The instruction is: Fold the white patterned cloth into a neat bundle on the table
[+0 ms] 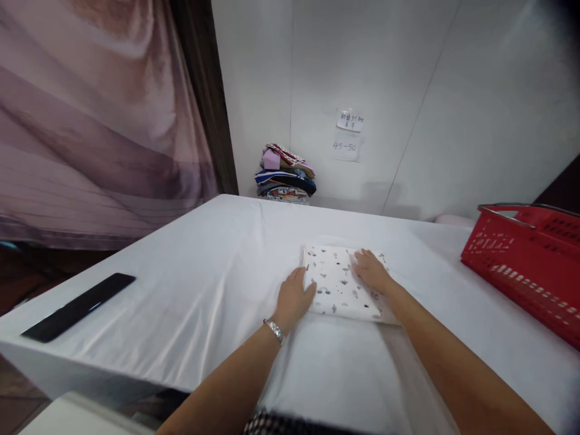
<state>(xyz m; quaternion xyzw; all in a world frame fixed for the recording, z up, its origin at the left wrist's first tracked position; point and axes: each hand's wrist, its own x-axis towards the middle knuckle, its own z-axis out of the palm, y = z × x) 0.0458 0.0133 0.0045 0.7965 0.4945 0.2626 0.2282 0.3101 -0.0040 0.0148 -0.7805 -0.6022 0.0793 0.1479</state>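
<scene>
A folded white cloth with small grey and brown prints (338, 284) lies flat on the white-covered table (190, 290). My left hand (293, 299), with a silver watch on the wrist, rests against the cloth's left edge, thumb on top. My right hand (372, 270) lies flat on the cloth's upper right part, fingers spread.
A red plastic basket (525, 266) stands at the table's right edge. A long black flat object (79, 306) lies near the left front corner. A stack of folded colourful clothes (285, 175) sits at the far edge against the white wall, under two paper notes (348, 133). A pinkish curtain hangs at left.
</scene>
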